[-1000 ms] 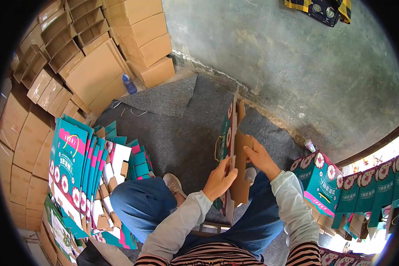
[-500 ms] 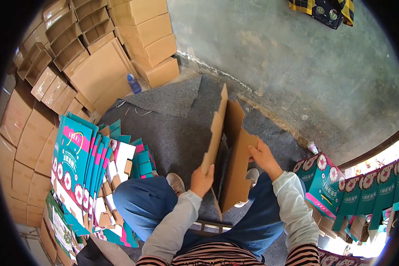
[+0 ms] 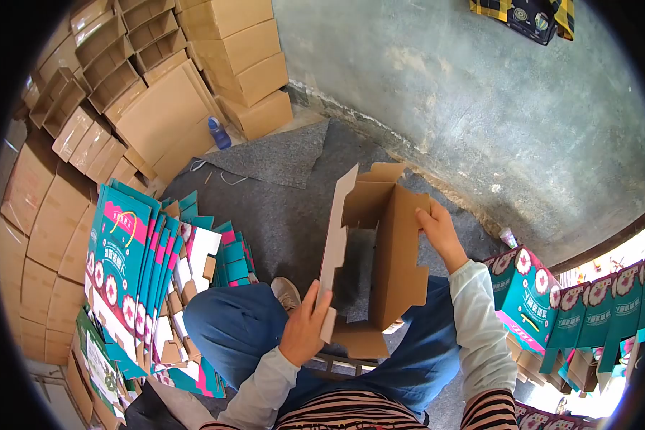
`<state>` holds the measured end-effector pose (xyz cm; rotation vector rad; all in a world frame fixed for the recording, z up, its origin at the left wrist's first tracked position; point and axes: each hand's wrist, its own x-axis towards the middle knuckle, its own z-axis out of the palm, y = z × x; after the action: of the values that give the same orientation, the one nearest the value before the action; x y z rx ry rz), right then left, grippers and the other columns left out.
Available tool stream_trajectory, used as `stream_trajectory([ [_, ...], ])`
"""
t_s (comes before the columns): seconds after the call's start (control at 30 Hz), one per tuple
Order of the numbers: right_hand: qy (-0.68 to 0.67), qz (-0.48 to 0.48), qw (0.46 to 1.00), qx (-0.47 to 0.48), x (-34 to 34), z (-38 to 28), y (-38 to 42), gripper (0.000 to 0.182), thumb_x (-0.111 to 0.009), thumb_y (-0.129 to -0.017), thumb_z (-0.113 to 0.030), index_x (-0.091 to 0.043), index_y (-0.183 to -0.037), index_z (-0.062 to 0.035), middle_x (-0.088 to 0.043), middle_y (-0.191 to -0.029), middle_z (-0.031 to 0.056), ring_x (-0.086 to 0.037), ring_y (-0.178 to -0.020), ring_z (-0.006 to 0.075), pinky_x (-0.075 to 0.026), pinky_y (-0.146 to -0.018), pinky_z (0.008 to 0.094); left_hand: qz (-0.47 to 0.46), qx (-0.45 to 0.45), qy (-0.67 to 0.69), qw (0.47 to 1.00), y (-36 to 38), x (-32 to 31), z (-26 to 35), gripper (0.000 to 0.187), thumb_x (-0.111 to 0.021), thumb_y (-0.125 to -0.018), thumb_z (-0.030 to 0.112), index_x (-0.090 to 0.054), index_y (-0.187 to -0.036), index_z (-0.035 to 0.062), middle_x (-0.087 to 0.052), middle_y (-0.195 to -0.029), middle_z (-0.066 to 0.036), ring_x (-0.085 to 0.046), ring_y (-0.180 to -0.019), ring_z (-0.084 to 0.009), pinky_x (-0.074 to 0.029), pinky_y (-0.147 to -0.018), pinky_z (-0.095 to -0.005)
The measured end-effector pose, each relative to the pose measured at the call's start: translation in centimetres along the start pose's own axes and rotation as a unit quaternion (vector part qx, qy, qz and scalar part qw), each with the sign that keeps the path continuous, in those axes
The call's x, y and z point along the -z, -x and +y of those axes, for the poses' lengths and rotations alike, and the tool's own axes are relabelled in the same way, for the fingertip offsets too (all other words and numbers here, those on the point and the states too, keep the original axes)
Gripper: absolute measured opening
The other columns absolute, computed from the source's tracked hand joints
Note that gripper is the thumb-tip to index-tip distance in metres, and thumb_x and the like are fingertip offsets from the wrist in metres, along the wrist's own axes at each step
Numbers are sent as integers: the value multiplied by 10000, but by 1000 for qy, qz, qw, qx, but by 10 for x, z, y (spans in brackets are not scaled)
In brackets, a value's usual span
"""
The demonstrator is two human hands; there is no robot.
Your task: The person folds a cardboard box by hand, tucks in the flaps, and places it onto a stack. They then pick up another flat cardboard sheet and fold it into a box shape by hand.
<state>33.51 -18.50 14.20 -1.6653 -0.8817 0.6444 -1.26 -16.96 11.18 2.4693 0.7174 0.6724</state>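
Between my knees is a brown cardboard box [image 3: 398,265], opened out into a four-sided sleeve with its flaps sticking out. Through its middle the dark floor shows. My left hand [image 3: 306,326] grips the box's left panel near the lower edge. My right hand [image 3: 441,231] holds the upper edge of the right panel, thumb on the near face. Left of my knee stand flat teal and pink printed cartons [image 3: 122,251], leaning in a stack. At my right stand teal printed boxes [image 3: 529,294] in a row.
Brown cartons [image 3: 247,72] are piled at the back left along a wall of boxes. A blue bottle [image 3: 219,133] stands near them by a grey mat [image 3: 279,154]. A grey wall [image 3: 437,93] rises ahead. A black and yellow bag [image 3: 530,18] is at the top.
The cardboard box has gone from nearly flat to opened wide. My left hand has moved slightly left and down, my right hand slightly right and up.
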Motion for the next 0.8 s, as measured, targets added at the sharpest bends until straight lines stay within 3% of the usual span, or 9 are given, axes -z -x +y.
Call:
stream_trajectory([
  [0.03,-3,4,1000,7,-1,-3,-4,345,-514,-912,-151,-532,-1216,10,-633,-844,70,-611,-688,121,-503,-579,273,-7,-37,-24,999,0,2,1,639,-624,-770,49,-431,-1376,118,-376,-1404,-207,-497,-1162,-414,-447,-911,-465],
  [0.17,78,-19,996,36,-15,-3,-25,287,-521,-905,-167,-550,-1137,-1,-653,-864,148,-647,-782,254,-500,-672,358,-97,-98,-86,987,1,-3,3,760,-722,-671,60,-441,-1372,139,-341,-1429,-228,-359,-1293,-434,-346,-1018,-511],
  [0.23,152,-24,985,78,-29,15,-37,260,-524,-901,-174,-553,-1097,-6,-652,-887,202,-644,-857,343,-490,-730,405,-99,-92,-89,987,0,-10,-1,741,-752,-667,172,-475,-1354,164,-344,-1428,-218,-350,-1298,-433,-344,-1017,-522],
  [0.33,132,-51,988,68,-41,5,-38,243,-523,-898,-188,-548,-1060,-9,-629,-935,248,-588,-952,426,-460,-795,455,-99,-88,-77,988,-17,-9,-4,742,-758,-675,257,-476,-1355,166,-340,-1432,-217,-340,-1304,-438,-344,-1018,-524],
  [0.53,233,-15,969,82,-55,4,-43,250,-528,-903,-224,-546,-1034,-12,-635,-963,244,-591,-928,434,-466,-781,489,-139,-82,-82,984,-47,-12,-17,737,-757,-680,322,-485,-1348,171,-336,-1439,-213,-309,-1326,-447,-363,-1011,-539],
  [0.8,237,6,966,102,-67,11,-39,303,-515,-902,-218,-498,-1128,-17,-634,-950,260,-598,-903,449,-466,-784,524,-138,-108,-96,980,-51,-6,-22,729,-752,-695,447,-513,-1325,166,-351,-1424,-216,-307,-1321,-443,-323,-1043,-534],
])
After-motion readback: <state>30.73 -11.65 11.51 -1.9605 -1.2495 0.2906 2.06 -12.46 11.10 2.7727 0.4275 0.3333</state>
